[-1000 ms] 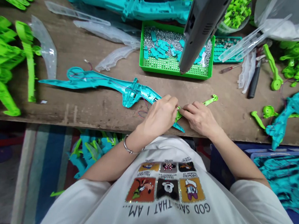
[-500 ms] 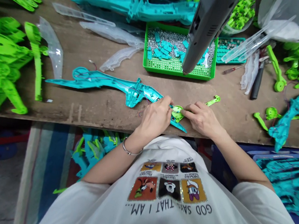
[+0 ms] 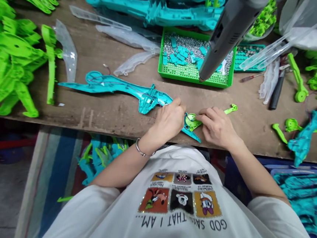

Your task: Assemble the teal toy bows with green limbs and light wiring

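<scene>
A long teal plastic shell (image 3: pixel 147 100), with thin wires along it, lies on the bench before me. My left hand (image 3: pixel 170 118) is closed around its right part, covering a stretch of it. At the shell's right end sits a lime-green round plastic piece (image 3: pixel 192 119), overlapping the teal. The fingers of my right hand (image 3: pixel 218 127) are bent together at the right edge of this green piece. Their tips are partly hidden. Just beyond the right hand a slim lime-green arm piece (image 3: pixel 230 109) points away to the upper right.
A green basket (image 3: pixel 195 77) of screws and small teal pieces stands behind the shell. Over it hangs a grey power screwdriver (image 3: pixel 232 33). Lime-green parts (image 3: pixel 14 54) pile up on the left. Clear plastic pieces (image 3: pixel 66 49), pliers (image 3: pixel 277 88) and another teal shell (image 3: pixel 307 128) lie around.
The view has shifted a little, so the bench things appear farther right. Both hands stay at the shell's right end, and the green round piece is slightly turned between them.
</scene>
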A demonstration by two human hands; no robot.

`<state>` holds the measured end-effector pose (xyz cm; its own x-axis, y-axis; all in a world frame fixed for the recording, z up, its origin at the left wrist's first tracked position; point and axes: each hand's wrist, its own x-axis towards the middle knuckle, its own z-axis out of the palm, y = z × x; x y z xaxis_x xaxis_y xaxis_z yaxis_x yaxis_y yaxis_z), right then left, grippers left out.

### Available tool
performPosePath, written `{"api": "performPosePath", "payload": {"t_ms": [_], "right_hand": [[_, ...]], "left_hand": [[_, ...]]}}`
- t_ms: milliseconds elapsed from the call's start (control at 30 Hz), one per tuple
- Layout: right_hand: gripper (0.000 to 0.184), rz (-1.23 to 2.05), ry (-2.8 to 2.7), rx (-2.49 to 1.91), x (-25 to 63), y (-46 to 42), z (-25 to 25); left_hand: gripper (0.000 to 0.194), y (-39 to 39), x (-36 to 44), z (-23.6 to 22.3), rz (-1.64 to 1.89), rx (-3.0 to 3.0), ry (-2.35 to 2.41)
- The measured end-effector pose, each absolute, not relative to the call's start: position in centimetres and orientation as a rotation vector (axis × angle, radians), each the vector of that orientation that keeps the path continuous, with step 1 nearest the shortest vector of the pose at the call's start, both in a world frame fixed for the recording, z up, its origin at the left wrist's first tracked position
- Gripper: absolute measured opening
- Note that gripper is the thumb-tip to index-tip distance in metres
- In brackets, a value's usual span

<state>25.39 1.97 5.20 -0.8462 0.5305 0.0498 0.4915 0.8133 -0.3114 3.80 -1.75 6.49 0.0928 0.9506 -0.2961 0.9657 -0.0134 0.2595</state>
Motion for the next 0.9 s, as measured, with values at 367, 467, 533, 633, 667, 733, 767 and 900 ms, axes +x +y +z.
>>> {"api": "performPosePath", "payload": {"t_ms": [367,467,533,633,667,733,767,900], "right_hand": [[0.024,0.502,-2.891,-0.761,23.0,1.1,5.1],[0.030,0.534,-2.852,-0.802,23.0,1.1,4.8],[0.043,0.546,-2.832,-0.824,23.0,1.1,4.6],[0.055,0.508,-2.856,-0.828,22.7,1.0,4.3],[0.055,0.489,-2.871,-0.828,22.5,1.0,4.3],[0.051,0.462,-2.892,-0.833,22.1,0.9,4.3],[0.049,0.459,-2.899,-0.835,22.0,0.9,4.4],[0.046,0.460,-2.919,-0.849,21.5,0.9,4.5]], "left_hand": [[0.026,-2.0,2.7,6.9,0.115,1.966,1.846],[0.023,-2.2,1.4,7.7,0.217,1.947,1.819],[0.023,-2.2,0.6,8.1,0.233,1.928,1.779],[0.023,-2.0,-0.2,8.3,0.237,1.916,1.727],[0.023,-1.8,-0.4,8.3,0.236,1.917,1.721],[0.023,-1.3,-0.6,8.3,0.221,1.918,1.722],[0.022,-1.0,-0.6,8.2,0.203,1.918,1.731],[0.020,0.6,-0.3,7.8,0.122,1.960,1.760]]}}
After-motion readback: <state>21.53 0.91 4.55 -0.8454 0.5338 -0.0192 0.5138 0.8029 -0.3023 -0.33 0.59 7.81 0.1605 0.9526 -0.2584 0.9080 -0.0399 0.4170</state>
